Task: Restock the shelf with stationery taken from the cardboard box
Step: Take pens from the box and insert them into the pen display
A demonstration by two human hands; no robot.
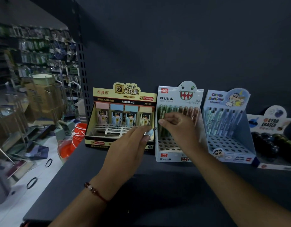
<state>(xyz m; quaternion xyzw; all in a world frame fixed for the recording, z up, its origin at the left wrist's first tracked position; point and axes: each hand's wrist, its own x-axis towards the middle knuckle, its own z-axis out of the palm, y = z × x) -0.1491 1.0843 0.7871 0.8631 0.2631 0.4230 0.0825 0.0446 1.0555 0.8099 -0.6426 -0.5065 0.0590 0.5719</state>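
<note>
**Both hands working at the monster-face pencil display**

The left hand (133,141) is pinching a small silvery-tipped pencil (150,132) between thumb and fingertips, its metal point sticking out to the right, just in front of the left edge of the white monster-face display box (179,122). The right hand (179,126) is reaching into that same box with its fingers curled and thumb drawn toward them, over the row of green and brown pencils standing in the back holes; whether it is actually gripping one is impossible to tell, since the fingertips are blurring into the pencils behind them. The front rows of holes in the box are showing unfilled.

A red beaded bracelet (94,191) is sitting on the left wrist.

The box is standing upright on the dark shelf (141,185), against the back panel. Just beside it on the left, touching or nearly so, a yellow lead-refill display box (123,112) is holding four refill cases along its back row. To the right, a blue cartoon pencil display box (226,125) is standing with pencils in its rear holes, and farther right a gyro eraser display (271,133) is showing dark round erasers.

Beyond the shelf's left end, an orange basket (76,136) is lying on a pale floor among blurred racks.
</note>
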